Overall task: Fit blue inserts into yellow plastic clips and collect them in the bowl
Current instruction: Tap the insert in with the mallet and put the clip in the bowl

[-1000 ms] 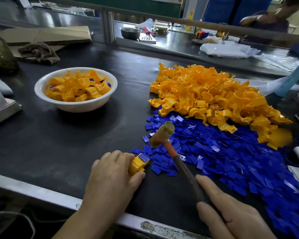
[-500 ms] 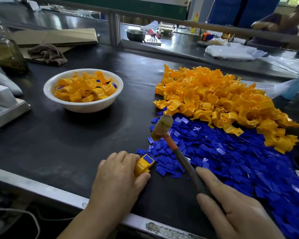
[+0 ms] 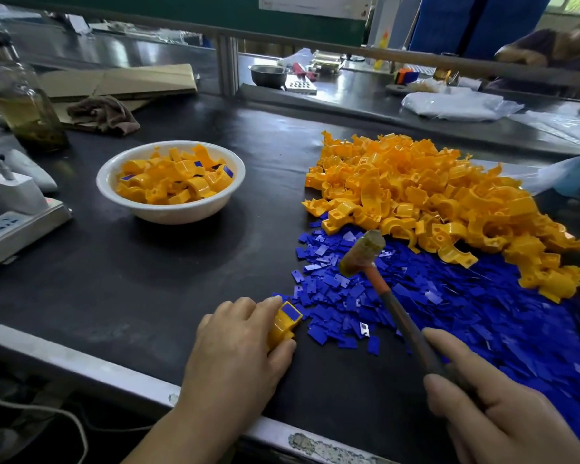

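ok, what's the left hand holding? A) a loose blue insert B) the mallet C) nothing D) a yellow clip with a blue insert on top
D: the left hand grips a yellow clip with a blue insert showing on its upper face; the mallet is held in the right hand.

Small assembly workshop, factory-line type: long black-matted desk (image 3: pixel 141 296) with metal edge, bulk heaps of yellow clips (image 3: pixel 432 202) and blue inserts (image 3: pixel 489 316), mallet (image 3: pixel 362 252), second desk (image 3: pixel 352 92) behind with another person (image 3: pixel 549 51) at it.
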`<state>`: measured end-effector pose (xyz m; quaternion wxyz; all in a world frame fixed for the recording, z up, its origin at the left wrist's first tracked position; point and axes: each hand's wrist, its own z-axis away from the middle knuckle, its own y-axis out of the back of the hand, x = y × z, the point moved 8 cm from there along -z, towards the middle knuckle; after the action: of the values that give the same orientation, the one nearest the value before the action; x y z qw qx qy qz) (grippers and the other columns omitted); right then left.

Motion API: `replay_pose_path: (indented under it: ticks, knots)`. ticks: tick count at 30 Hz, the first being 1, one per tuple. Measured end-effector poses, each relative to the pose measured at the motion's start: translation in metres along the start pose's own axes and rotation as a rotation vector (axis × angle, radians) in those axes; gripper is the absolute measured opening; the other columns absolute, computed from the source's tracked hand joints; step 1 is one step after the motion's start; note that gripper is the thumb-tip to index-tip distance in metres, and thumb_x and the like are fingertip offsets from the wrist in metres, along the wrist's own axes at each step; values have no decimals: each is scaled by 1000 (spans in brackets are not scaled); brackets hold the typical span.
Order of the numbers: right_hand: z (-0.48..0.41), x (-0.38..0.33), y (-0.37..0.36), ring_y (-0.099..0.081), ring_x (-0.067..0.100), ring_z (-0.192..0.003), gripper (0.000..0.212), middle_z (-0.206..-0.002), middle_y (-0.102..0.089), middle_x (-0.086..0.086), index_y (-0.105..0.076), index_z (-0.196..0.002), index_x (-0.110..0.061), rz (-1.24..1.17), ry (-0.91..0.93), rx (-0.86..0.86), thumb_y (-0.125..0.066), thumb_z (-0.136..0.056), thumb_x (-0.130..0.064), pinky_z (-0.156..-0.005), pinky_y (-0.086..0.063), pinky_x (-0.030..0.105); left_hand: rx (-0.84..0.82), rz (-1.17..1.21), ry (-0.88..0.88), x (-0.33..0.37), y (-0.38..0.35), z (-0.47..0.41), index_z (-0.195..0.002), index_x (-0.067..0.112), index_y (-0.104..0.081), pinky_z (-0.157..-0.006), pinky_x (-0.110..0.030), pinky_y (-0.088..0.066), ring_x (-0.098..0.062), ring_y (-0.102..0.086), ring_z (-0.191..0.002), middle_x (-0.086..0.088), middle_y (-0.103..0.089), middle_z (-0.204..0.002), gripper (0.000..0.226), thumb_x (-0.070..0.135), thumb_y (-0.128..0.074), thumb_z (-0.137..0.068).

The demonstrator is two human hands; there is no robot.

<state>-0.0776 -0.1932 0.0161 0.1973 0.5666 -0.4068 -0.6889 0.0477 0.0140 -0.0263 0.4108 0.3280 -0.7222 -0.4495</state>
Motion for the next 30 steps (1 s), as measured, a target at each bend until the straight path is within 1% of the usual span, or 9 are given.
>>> replay_pose_path:
  ticks: [3,6,9,13,15,19,24,27,30]
  knots:
    - [3,9,5,-63,-6,-66,49,-86,-63,-33,-34,-108,-71,-12,-45,1,-62,-83,-39,-59,-45,16,1,-123,-110,11,-1,-2,-111,25,-70,-55,-39,-48,-25,-58,-68,2,-59,-75,44,40,-64,-70]
    - [2,18,13,-63,-1,-60,49,-73,-68,-12,-34,-107,-70,28,-78,50,-63,-82,-39,-60,-46,17,-6,-215,-171,17,-1,-9,-102,22,-73,-53,-36,-49,-26,-60,-64,0,-61,-71,41,39,-61,-67]
    - [-6,27,26,-59,2,-62,48,-73,-62,-15,-38,-113,-64,162,-53,155,-64,-82,-39,-59,-44,19,-48,-234,-170,18,-1,-15,-94,18,-74,-53,-35,-52,-26,-63,-62,0,-63,-69,39,40,-59,-65]
    - [-29,52,40,-56,11,-74,47,-85,-52,-15,-46,-130,-38,424,-50,258,-60,-85,-37,-67,-50,36,-83,-9,-15,4,5,-23,-106,31,-64,-76,-32,-49,-15,-62,-92,9,-66,-97,36,48,-46,-79]
    - [-45,70,44,-55,14,-79,47,-87,-49,-12,-40,-131,-36,514,-91,240,-56,-87,-40,-69,-51,38,8,176,78,-13,22,-33,-111,35,-60,-75,-28,-45,-9,-59,-94,14,-65,-104,33,49,-51,-83]
    - [-64,93,52,-56,17,-82,45,-87,-48,-10,-39,-128,-34,565,-150,238,-56,-87,-40,-67,-51,40,353,253,166,-52,78,-80,-114,26,-59,-77,-38,-46,-30,-61,-95,-7,-69,-105,30,43,-55,-89]
    - [-69,89,56,-54,19,-84,43,-90,-57,-5,-52,-122,-26,744,-154,261,-62,-83,-39,-67,-49,37,332,92,354,-104,98,-154,-129,3,-46,-90,-48,-40,-45,-52,-110,-29,-59,-119,52,40,-50,-93]
    - [-58,68,56,-55,29,-74,35,-84,-61,4,-66,-104,-15,698,-75,374,-76,-72,-24,-61,-48,41,351,-98,292,-95,93,-151,-132,-4,-44,-100,-54,-34,-48,-44,-117,-31,-48,-132,62,38,-57,-89]
    - [-48,48,48,-57,30,-79,36,-91,-64,7,-68,-104,-12,610,6,433,-78,-71,-23,-65,-50,44,289,-24,110,-54,59,-123,-133,0,-46,-108,-53,-31,-43,-40,-126,-25,-44,-141,65,42,-62,-86]
